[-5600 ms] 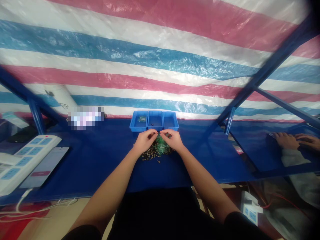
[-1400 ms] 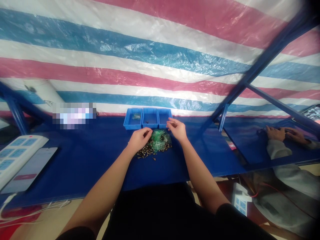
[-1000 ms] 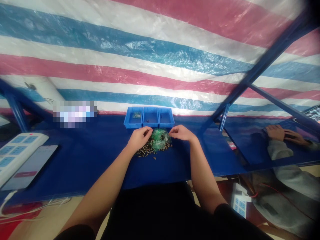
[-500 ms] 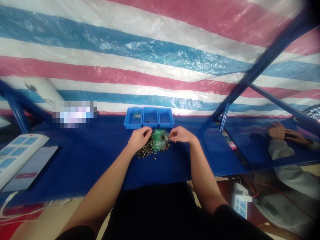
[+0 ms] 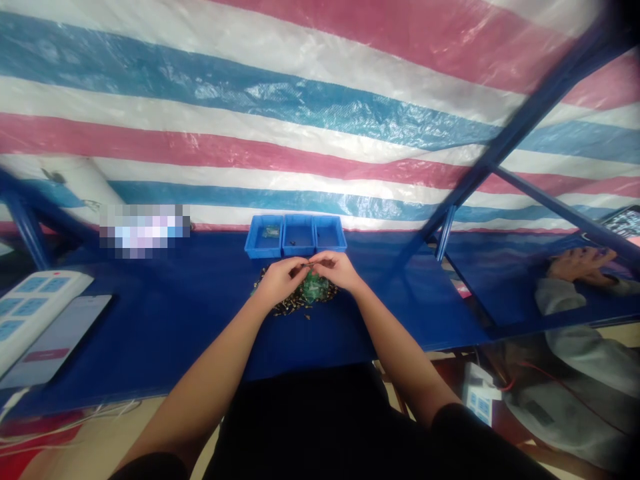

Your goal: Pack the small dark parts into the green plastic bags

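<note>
My left hand (image 5: 281,279) and my right hand (image 5: 339,269) meet fingertip to fingertip above a heap of small dark and brassy parts (image 5: 290,307) mixed with green plastic bags (image 5: 314,291) on the blue table. Both hands are pinched on a small part between them, too small to name. Just behind the hands stand three small blue bins (image 5: 295,235) in a row; the left bin holds a greenish bag and the middle bin has a few dark bits.
A white power strip (image 5: 30,311) and a phone (image 5: 55,340) lie at the table's left end. Blue frame struts (image 5: 505,143) rise on the right. Another person's hands (image 5: 580,263) are at a neighbouring table on the right. A striped tarp hangs behind.
My right hand went out to the right bin, came back to the heap, and has now joined my left hand in a pinch over the heap. The other person's hands shifted.
</note>
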A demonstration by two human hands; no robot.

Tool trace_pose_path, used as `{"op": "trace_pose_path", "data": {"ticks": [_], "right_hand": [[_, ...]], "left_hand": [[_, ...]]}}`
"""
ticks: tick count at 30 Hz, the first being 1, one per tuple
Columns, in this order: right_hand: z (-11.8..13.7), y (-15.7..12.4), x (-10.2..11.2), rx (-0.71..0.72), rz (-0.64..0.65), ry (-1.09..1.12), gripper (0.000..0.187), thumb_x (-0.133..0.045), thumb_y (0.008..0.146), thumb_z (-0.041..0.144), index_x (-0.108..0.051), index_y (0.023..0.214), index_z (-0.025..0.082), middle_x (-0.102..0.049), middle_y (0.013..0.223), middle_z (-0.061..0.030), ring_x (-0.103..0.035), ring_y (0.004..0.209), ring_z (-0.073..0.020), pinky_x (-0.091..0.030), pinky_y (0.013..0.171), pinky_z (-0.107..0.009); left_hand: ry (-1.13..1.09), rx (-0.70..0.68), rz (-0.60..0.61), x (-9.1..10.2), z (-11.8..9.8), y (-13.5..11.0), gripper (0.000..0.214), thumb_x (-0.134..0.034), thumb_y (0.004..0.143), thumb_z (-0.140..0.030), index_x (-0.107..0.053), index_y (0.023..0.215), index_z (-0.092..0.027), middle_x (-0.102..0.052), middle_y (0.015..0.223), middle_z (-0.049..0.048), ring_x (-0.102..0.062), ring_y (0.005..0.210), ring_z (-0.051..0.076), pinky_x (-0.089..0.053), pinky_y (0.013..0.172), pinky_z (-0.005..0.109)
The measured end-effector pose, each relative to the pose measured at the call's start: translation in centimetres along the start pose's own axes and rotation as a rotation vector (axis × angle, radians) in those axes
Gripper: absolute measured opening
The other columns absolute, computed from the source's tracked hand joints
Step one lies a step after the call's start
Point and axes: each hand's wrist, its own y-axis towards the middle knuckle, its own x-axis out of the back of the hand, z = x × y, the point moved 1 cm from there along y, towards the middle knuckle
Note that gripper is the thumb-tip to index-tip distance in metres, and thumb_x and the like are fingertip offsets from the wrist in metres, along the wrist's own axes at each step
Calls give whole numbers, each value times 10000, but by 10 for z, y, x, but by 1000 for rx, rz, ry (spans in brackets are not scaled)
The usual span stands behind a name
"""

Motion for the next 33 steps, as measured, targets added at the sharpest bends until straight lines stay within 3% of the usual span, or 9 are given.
{"op": "trace_pose_path", "data": {"ticks": [6,14,22,33], "right_hand": [[-8,1,-2,-3,11,26,292,-710,776,392,-707,970,174,-714,833,-46,-670,713,-151,-528,643,-265],[-8,0,3,-21,-20,8,283,-729,752,385,-718,932,167,-716,800,-45,-668,708,-156,-534,693,-288],[-12,0,1,32,-43,-33,355,-738,747,360,-704,1054,185,-719,883,-54,-672,734,-157,-541,701,-297],[-9,-1,-2,37,-64,-11,343,-757,727,393,-715,989,176,-724,861,-51,-678,718,-157,-553,699,-297]], "left_hand": [[22,37,-3,2,-1,-1,241,-505,923,-406,-648,891,-215,-667,724,-17,-587,628,118,-440,609,221],[25,47,-51,2,1,-1,245,-516,919,-426,-653,976,-231,-680,758,-17,-607,657,125,-457,653,227],[45,61,-7,4,-2,0,273,-467,943,-427,-655,954,-229,-687,764,-12,-610,664,133,-446,634,226],[63,66,42,5,-4,1,285,-410,966,-430,-620,977,-239,-663,764,-20,-595,674,138,-432,642,229]]}}
